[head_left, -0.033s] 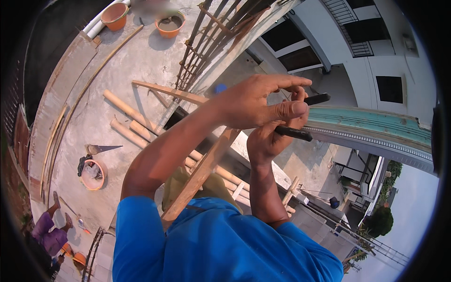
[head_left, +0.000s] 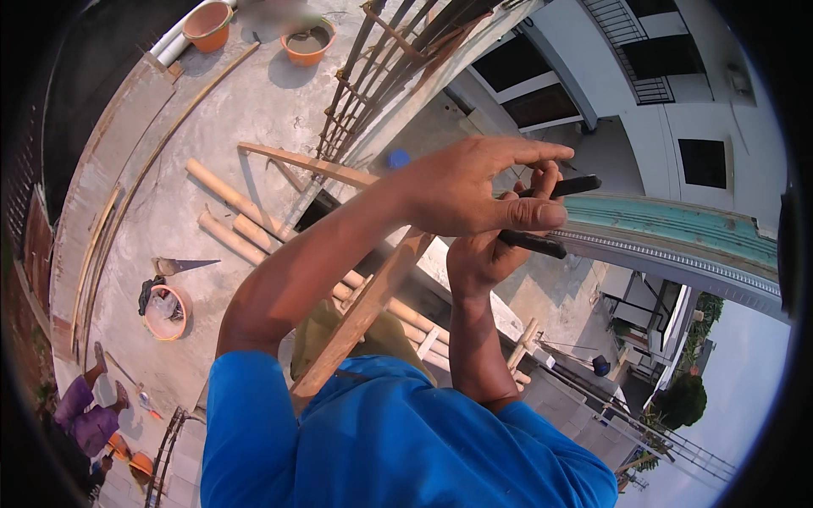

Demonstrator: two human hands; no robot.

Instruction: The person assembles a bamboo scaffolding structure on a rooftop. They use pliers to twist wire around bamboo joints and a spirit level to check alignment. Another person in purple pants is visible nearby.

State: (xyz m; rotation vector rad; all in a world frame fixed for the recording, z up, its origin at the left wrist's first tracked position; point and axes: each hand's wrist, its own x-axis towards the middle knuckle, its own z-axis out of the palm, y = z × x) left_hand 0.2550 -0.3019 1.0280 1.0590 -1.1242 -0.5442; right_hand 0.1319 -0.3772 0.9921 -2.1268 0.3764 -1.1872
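Observation:
My right hand [head_left: 476, 261] is closed around a pair of black-handled pliers, raised in front of me. One black handle [head_left: 533, 243] sticks out below my left thumb, and the other handle [head_left: 577, 185] shows higher up beyond my fingers. The jaws of the tool are hidden. Crossing over it from the left, my left hand [head_left: 474, 188] has its index finger stretched out and its thumb apart, close to the tool and overlapping my right fingers. No object shows in it; its other fingers are partly hidden. Just beyond both hands runs a long turquoise-and-grey beam [head_left: 677, 227].
A wooden plank [head_left: 360, 317] slants up beside my body, with bamboo poles [head_left: 237, 196] behind it. A rebar cage [head_left: 360, 93] leans at the top. Buckets [head_left: 306, 46], a handsaw [head_left: 188, 266] and a pink pail [head_left: 167, 313] stand or lie left. Another person [head_left: 85, 415] is lower left.
Both hands and the pliers have shifted slightly to the right. My grip looks the same.

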